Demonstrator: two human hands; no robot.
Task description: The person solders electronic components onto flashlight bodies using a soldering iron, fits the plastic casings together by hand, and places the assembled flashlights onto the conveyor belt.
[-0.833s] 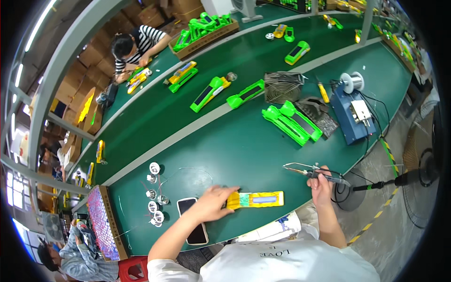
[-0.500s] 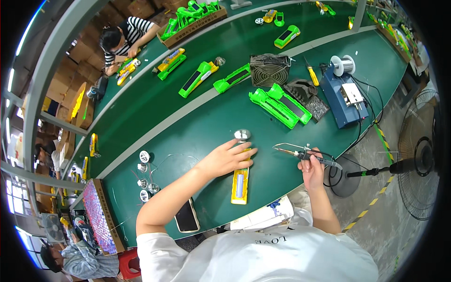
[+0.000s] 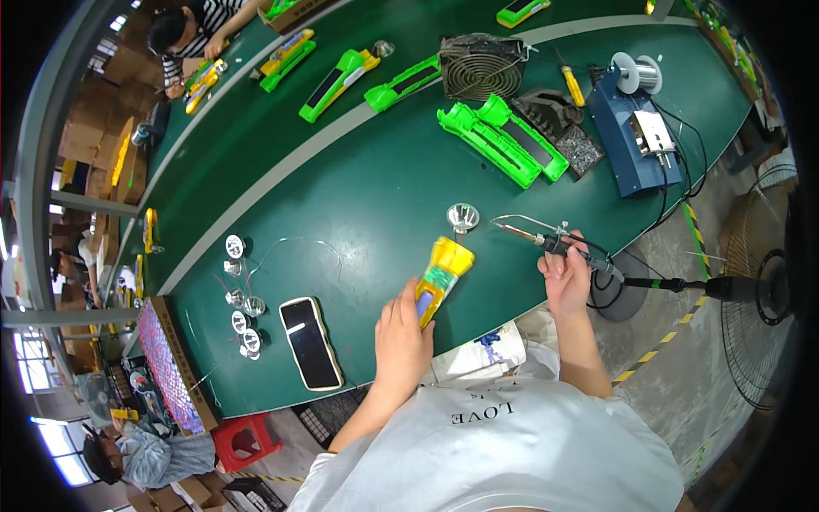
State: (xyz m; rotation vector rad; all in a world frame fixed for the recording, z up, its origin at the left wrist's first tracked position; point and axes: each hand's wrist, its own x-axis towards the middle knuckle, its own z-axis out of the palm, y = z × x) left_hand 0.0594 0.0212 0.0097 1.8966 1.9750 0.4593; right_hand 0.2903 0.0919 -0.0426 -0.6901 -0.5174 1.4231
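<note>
My left hand (image 3: pixel 403 334) holds the near end of a yellow flashlight body (image 3: pixel 441 277) lying on the green table, its wide head pointing away from me. A silver reflector cup (image 3: pixel 462 217) stands just beyond that head. My right hand (image 3: pixel 566 277) grips a soldering iron (image 3: pixel 546 240) by its handle, tip pointing left toward the reflector, held above the table's edge.
A black phone (image 3: pixel 310 342) lies left of my left hand, with several small reflectors (image 3: pixel 240 294) beside it. Green flashlight shells (image 3: pixel 503 139), a wire fan guard (image 3: pixel 482 64), a blue solder station (image 3: pixel 633 132) and a solder spool (image 3: pixel 636 72) sit farther out. Another person (image 3: pixel 192 32) works at the far side.
The yellow flashlight body has been turned from lying crosswise to pointing away from me, and my left hand has slid back to its near end. The soldering iron stayed at the right.
</note>
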